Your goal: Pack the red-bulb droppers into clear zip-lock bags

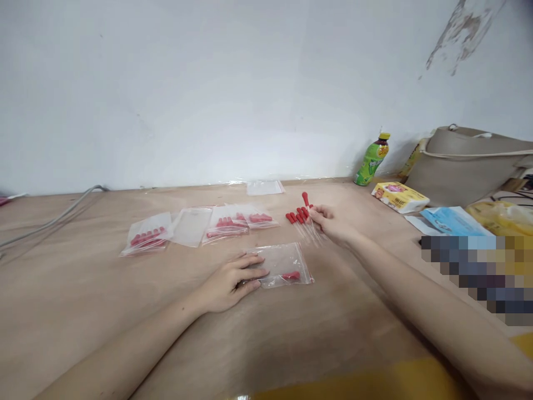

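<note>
Pinching one red-bulb dropper [305, 199] upright: that's the right hand [332, 223], thumb and fingers closing together on the stem. Left hand [231, 281] is lying with fingers apart, resting on the left edge of the near bag [285, 259], not gripping.

Using near bag as clock centre. Inside it, one red bulb [290, 275] is showing. Held dropper is standing at 1 o'clock, just above the loose droppers [300, 218]; counting at least five, overlap is hiding the exact number.

Filled bags: at least three. Left filled bag [147, 236] is lying towards 9-10, middle filled bag [227, 223] at 10, right filled bag [261, 218] at 11. Flat clear bags: two, one [192, 226] sitting at 10, one [265, 188] at 12. All are lying on the tabletop [75, 300].

At 2: one green bottle [370, 162], yellow cap, and one yellow pack [400, 196]. Both are carrying print, too small to read. One grey handbag [462, 166] is standing behind the pack. One blue mask [457, 220] is lying at 3.
</note>
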{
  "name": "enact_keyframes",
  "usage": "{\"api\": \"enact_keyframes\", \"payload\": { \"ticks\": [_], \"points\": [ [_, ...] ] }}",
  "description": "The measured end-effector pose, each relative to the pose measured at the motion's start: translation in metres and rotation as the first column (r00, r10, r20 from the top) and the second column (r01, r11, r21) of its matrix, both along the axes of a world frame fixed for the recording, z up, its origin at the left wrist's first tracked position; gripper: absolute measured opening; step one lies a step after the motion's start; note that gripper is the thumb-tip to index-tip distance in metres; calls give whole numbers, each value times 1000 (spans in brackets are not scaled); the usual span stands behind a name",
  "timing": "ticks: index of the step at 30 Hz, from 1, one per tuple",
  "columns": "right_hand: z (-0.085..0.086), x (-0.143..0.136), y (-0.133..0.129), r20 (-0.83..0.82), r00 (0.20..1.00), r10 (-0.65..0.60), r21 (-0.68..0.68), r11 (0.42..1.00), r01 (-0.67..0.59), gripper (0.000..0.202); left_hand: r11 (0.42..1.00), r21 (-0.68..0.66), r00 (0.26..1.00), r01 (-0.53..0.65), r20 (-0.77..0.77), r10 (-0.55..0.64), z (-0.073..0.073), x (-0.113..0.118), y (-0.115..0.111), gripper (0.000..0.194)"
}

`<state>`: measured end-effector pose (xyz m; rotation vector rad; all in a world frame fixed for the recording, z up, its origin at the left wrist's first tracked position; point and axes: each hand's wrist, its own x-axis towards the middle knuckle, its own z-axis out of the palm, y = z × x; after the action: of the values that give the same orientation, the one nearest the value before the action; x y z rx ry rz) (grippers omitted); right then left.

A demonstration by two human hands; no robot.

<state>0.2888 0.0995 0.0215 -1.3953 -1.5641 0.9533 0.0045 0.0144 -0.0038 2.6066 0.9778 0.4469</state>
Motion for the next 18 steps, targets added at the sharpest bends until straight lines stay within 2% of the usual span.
{"api": "enact_keyframes", "payload": {
  "ticks": [2,4,7,9,11,14,18],
  "points": [
    [-12,6,-17,-246,969,8,3,1000,-7,48,1000,-5,1000,0,1,0,1,0,0,31],
    [-23,8,-34,-369,929,12,-32,999,-26,71,1000,-7,1000,2,6,-2,1,0,0,32],
    [-32,5,-52,-424,905,-37,-89,996,-2,94,1000,1,1000,10,29,-10,0,1,0,31],
    [-34,1,-57,-430,900,-73,-97,995,34,99,1000,4,999,11,39,-11,-1,1,0,31],
    [-36,-3,-58,-435,895,-99,-82,994,70,97,1000,5,999,6,37,-6,-1,0,0,31],
    [-39,-7,-57,-447,885,-127,-79,992,102,82,1000,10,1000,-2,15,1,-2,0,0,34],
    [-41,-10,-60,-545,834,-85,-129,991,16,55,1000,18,1000,-10,-14,10,1,1,-1,41]
  ]
}}
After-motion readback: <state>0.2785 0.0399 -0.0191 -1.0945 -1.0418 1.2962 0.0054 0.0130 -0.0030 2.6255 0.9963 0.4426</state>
